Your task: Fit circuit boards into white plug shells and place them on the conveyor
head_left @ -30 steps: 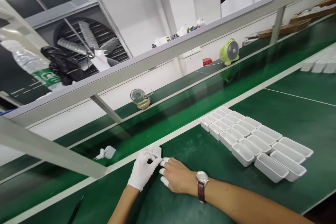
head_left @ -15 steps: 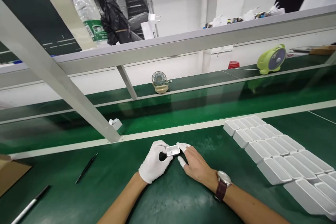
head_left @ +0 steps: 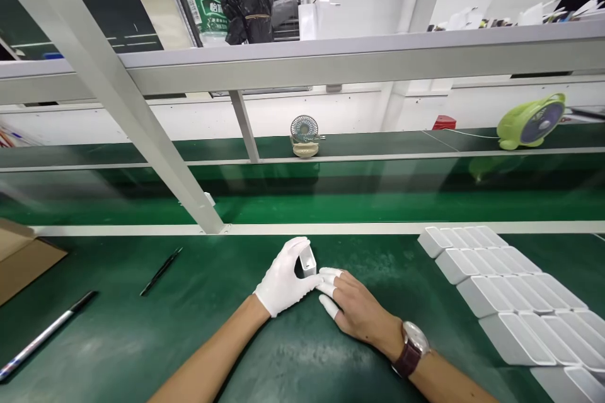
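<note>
The left hand (head_left: pixel 288 278) grips a case (head_left: pixel 309 262) between thumb and fingers, the right hand (head_left: pixel 360 310), fingers loosely spread, sits just beside it over the desk (head_left: pixel 293 365), with boxes (head_left: pixel 514 334) right of both hands and pens (head_left: pixel 161 271) to their left

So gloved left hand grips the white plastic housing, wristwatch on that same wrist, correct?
Wrong wrist: the head view shows the wristwatch on the wrist of the right hand. The gloved left hand does grip the white plastic housing.
</note>
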`<action>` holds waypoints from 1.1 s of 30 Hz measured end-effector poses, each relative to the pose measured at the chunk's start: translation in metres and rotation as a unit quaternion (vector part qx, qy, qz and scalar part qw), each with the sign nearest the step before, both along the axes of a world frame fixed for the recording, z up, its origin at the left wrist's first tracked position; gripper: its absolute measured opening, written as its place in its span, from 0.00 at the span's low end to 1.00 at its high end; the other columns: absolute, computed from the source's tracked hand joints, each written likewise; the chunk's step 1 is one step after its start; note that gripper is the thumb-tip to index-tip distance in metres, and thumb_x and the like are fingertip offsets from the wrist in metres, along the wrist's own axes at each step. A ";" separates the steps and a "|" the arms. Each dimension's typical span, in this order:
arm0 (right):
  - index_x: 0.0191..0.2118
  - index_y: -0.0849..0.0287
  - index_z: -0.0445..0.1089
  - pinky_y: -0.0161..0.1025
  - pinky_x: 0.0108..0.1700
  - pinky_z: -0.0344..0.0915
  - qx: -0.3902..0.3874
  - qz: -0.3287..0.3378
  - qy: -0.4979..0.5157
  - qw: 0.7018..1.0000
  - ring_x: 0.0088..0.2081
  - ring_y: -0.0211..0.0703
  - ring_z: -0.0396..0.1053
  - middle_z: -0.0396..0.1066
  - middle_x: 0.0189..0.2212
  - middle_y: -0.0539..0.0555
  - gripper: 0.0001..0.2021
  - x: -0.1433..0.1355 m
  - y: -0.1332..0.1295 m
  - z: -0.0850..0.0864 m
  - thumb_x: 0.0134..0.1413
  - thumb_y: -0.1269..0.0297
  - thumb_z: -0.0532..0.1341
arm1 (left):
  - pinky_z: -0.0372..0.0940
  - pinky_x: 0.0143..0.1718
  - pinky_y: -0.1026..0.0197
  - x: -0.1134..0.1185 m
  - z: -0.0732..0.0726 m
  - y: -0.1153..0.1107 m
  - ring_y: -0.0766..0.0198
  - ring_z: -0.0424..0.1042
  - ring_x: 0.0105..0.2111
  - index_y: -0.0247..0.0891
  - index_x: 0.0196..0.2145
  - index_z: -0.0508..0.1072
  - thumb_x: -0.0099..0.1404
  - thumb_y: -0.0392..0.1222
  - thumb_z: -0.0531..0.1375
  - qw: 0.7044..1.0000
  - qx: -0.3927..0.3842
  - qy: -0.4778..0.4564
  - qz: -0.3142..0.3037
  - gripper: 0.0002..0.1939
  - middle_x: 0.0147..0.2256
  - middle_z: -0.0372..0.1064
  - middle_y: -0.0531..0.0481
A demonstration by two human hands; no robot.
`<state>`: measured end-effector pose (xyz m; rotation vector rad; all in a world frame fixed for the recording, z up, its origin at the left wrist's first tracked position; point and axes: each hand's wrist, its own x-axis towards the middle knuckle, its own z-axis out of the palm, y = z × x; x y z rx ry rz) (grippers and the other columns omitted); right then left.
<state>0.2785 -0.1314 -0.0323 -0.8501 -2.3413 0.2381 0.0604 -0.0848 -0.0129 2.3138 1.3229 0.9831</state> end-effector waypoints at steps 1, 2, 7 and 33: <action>0.58 0.59 0.67 0.54 0.61 0.67 0.003 0.006 -0.009 1.000 0.58 0.53 0.67 0.74 0.49 0.60 0.18 0.000 0.000 0.000 0.64 0.73 0.56 | 0.64 0.61 0.44 0.001 -0.003 0.001 0.49 0.66 0.60 0.42 0.60 0.63 0.58 0.40 0.67 1.000 0.000 0.004 0.012 0.34 0.59 0.64 0.40; 0.57 0.58 0.68 0.53 0.61 0.67 0.007 0.010 -0.016 1.000 0.59 0.52 0.67 0.73 0.50 0.60 0.17 0.000 -0.001 0.000 0.64 0.73 0.56 | 0.65 0.61 0.44 0.002 -0.004 0.002 0.50 0.67 0.59 0.41 0.59 0.64 0.59 0.40 0.66 1.000 0.004 0.006 0.022 0.31 0.58 0.66 0.40; 0.56 0.60 0.69 0.53 0.62 0.65 0.031 -0.017 -0.023 0.999 0.61 0.53 0.64 0.72 0.54 0.61 0.16 -0.003 -0.002 -0.006 0.65 0.72 0.56 | 0.65 0.61 0.45 -0.002 -0.003 0.011 0.51 0.68 0.59 0.38 0.58 0.67 0.62 0.35 0.61 0.997 0.041 -0.013 0.057 0.25 0.56 0.68 0.39; 0.50 0.59 0.71 0.53 0.55 0.72 0.087 -0.036 -0.007 0.996 0.53 0.56 0.73 0.75 0.50 0.60 0.11 -0.013 0.001 -0.003 0.64 0.67 0.59 | 0.68 0.56 0.47 -0.044 -0.004 0.029 0.52 0.72 0.54 0.38 0.57 0.69 0.71 0.54 0.54 0.958 -0.074 -0.228 0.158 0.23 0.55 0.70 0.38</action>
